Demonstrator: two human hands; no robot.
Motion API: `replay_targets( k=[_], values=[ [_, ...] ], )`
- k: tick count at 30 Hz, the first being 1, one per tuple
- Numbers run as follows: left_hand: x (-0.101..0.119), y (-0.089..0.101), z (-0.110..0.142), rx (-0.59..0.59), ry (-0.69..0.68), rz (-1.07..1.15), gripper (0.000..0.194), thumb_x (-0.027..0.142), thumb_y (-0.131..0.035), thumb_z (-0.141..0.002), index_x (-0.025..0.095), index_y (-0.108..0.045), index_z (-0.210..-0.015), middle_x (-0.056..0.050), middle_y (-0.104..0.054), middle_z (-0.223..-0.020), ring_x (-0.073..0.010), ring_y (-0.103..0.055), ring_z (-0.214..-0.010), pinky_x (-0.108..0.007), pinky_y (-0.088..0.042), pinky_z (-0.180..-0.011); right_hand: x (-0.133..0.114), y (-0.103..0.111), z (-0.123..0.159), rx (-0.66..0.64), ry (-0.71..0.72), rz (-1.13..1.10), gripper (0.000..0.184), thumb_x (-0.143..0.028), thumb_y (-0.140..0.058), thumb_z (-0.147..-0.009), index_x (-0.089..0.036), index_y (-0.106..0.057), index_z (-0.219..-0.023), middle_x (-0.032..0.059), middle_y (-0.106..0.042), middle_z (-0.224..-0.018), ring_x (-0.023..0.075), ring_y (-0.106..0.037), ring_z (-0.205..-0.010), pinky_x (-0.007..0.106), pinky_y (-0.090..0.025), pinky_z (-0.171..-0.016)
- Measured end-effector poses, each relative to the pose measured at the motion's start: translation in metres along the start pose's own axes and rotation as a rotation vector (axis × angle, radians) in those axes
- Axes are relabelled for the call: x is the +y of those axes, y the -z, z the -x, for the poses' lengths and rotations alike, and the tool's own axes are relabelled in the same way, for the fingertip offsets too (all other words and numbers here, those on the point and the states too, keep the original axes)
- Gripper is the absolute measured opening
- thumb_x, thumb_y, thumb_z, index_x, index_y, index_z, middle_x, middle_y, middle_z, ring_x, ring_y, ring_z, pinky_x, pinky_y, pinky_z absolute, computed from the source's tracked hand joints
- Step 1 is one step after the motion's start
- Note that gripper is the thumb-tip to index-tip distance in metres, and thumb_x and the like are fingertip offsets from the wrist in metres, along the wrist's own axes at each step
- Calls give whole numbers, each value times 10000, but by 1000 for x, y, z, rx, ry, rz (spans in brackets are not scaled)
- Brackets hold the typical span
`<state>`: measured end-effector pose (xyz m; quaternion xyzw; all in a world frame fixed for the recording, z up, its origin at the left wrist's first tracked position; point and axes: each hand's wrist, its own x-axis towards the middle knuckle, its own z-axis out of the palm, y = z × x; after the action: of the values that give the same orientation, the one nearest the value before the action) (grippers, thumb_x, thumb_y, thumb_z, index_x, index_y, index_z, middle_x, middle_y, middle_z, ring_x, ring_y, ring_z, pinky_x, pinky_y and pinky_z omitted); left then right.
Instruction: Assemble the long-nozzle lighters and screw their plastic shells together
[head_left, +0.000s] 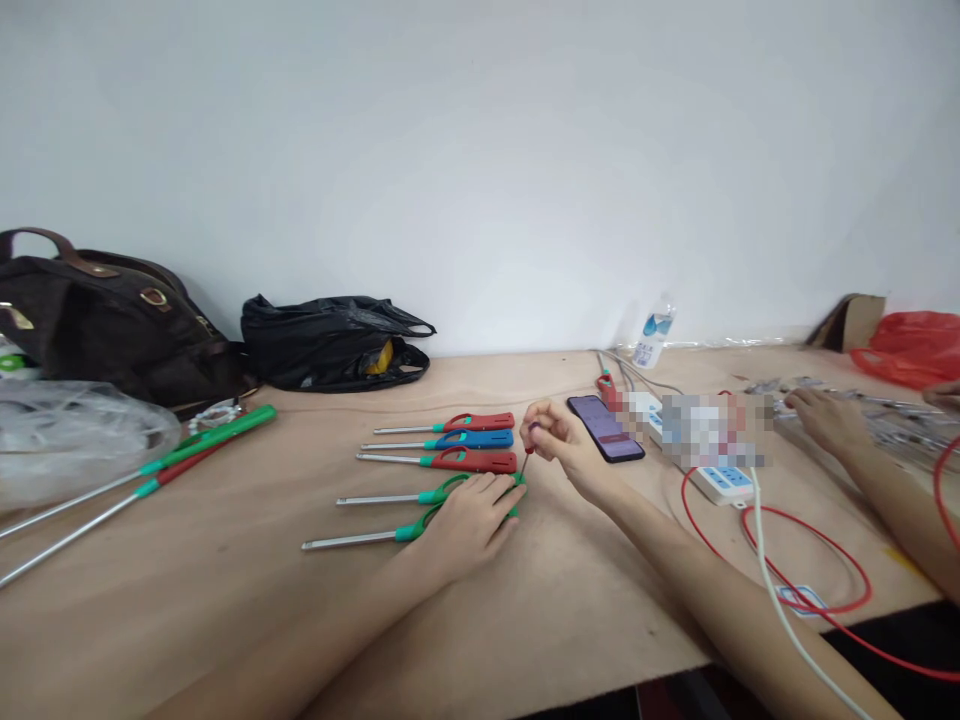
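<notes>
My left hand (pixel 471 518) lies over the handles of two green gas lighters, holding the upper green lighter (pixel 446 490) down on the table. The lower green lighter (pixel 411 530) is partly hidden under this hand. Pinched in my right hand (pixel 561 447) is a small screwdriver (pixel 529 447), its thin shaft pointing down at the handle end of the upper green lighter. Whether the tip touches is too small to tell. Beyond lie a red lighter (pixel 484 460), a blue lighter (pixel 487 438) and another red lighter (pixel 487 422), metal tubes pointing left.
Right of my hands are a phone (pixel 606 428), a power strip (pixel 724 485) with cables, and a water bottle (pixel 654 335). Another person's hand (pixel 823 420) is over metal rods at far right. Leftward are a black plastic bag (pixel 322 345), a dark bag (pixel 112 320) and more lighters (pixel 225 435).
</notes>
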<state>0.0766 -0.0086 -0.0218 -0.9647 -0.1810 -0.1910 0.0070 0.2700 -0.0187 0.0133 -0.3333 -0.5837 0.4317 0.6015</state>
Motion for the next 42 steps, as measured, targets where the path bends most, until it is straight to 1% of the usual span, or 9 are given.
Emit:
replay_targets(
  k=[2,8,13,19,25,30,33,37,42],
  values=[
    [0,0,0,12,1,4,330,208,-452,-921,152,-562,-1227,-96,-615,-1121,-249,-573,-995,-403,-491,-847,0,-1,0,3,-3,19,250,-417,-693,-784,-211,-575,-864,-1,-581,-711,118,-446,-590,246,-268,-490],
    [-1,-2,1,34,-1,-4,324,217,-467,-918,166,-564,-1223,-94,-620,-1136,-251,-579,-1004,-401,-484,-861,1,-1,1,-25,-25,21,306,-491,-527,-891,-194,-596,-865,-2,-541,-724,88,-329,-501,262,-262,-487],
    [-1,-2,1,3,2,-10,336,210,-474,-911,154,-563,-1230,-95,-616,-1149,-250,-577,-993,-400,-482,-866,0,-1,1,-17,-46,23,228,-415,-650,-823,-204,-575,-866,1,-554,-752,106,-398,-583,249,-267,-505],
    [-1,-3,2,34,-9,-13,323,218,-447,-924,151,-572,-1215,-105,-620,-1127,-250,-581,-985,-410,-490,-857,-3,0,0,-67,-69,43,271,-453,-579,-855,-188,-623,-888,14,-520,-795,108,-366,-574,266,-273,-501],
    [-1,-3,2,36,-7,-12,324,233,-435,-934,150,-570,-1217,-108,-619,-1124,-248,-584,-980,-408,-492,-849,2,-4,2,-11,-35,3,239,-397,-699,-780,-223,-548,-845,-12,-533,-726,121,-408,-599,246,-275,-508],
    [-1,-4,3,48,-8,-10,326,243,-427,-942,164,-567,-1226,-105,-619,-1136,-241,-586,-983,-408,-495,-859,1,-1,2,-18,11,83,241,-446,-646,-821,-206,-633,-825,35,-572,-856,160,-489,-735,317,-390,-703],
    [-1,-4,2,42,-9,-11,324,229,-440,-933,161,-572,-1220,-104,-619,-1140,-249,-579,-1019,-405,-491,-873,6,-1,0,-33,-16,-51,295,-492,-567,-868,-203,-622,-850,30,-539,-774,183,-493,-758,345,-391,-747],
    [0,-2,1,26,-6,1,323,218,-437,-930,156,-574,-1216,-103,-620,-1140,-248,-582,-1007,-404,-494,-858,13,-6,-3,8,-79,-255,360,-578,-517,-868,-221,-556,-851,-23,-380,-641,154,-383,-601,322,-373,-630],
    [0,-2,1,31,-10,6,329,221,-425,-935,161,-570,-1224,-104,-619,-1142,-244,-583,-1006,-400,-491,-863,11,-11,-2,-25,-91,-241,349,-579,-582,-835,-251,-464,-848,-43,-360,-645,142,-342,-584,297,-342,-611]
  ],
)
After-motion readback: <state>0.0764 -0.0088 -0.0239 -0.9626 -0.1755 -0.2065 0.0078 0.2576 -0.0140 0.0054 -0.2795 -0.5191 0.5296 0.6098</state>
